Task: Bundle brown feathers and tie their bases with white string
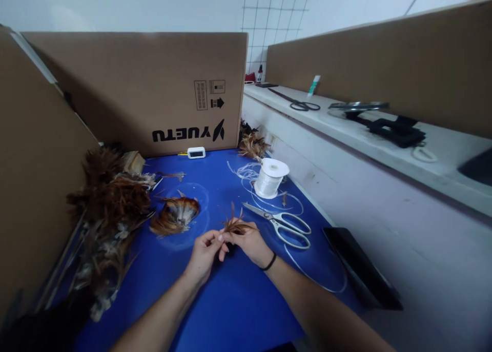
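Both my hands meet over the blue mat [215,301]. My right hand [251,245] is closed round a small bundle of brown feathers [235,224] that fans upward from its fingers. My left hand [205,252] pinches the base of the same bundle with its fingertips. A black band sits on my right wrist. White-handled scissors [282,224] lie just right of my hands. A spool of clear thread [270,178] stands behind them, with loose thread curling across the mat.
A clump of brown feathers [175,214] lies left of my hands, and a big feather pile [109,208] fills the left side. Cardboard walls [154,85] close off the back and left. A black phone [359,267] lies at right. A raised shelf [346,121] holds scissors and tools.
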Demonstrator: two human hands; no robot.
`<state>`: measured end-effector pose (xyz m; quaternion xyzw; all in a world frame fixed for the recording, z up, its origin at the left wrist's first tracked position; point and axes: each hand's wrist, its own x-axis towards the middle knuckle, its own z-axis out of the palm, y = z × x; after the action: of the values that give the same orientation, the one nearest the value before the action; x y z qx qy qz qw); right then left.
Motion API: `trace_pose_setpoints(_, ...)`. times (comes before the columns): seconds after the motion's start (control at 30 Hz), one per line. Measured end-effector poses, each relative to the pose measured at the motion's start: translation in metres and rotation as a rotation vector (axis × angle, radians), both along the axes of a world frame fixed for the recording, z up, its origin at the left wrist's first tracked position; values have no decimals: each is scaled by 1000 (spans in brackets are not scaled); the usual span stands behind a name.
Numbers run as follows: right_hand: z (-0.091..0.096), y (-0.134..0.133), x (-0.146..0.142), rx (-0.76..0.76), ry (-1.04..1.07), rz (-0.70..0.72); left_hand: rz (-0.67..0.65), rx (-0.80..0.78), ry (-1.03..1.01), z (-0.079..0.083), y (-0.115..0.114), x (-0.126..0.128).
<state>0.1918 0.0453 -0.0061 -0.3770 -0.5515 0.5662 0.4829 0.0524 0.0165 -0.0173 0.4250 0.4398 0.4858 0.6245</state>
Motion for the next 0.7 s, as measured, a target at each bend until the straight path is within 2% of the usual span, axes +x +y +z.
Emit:
trace_pose_setpoints(0.2,-5,1,0,30,-6,14,1,4,-63,1,1,-1)
trace_pose_setpoints(0.3,-8,3,1,-20,46,68,50,30,-126,0,6,-7)
trace_pose_setpoints(0.4,-9,13,-4,-45,38,15,112,63,-239,-1,15,-17)
trace_pose_setpoints(0.53,-8,45,-25,-12,-125,-104,187,104,-308,-2,28,-28)
trace_pose_setpoints(0.7,-8,114,-73,63,-282,-175,309,161,-337,-5,41,-36)
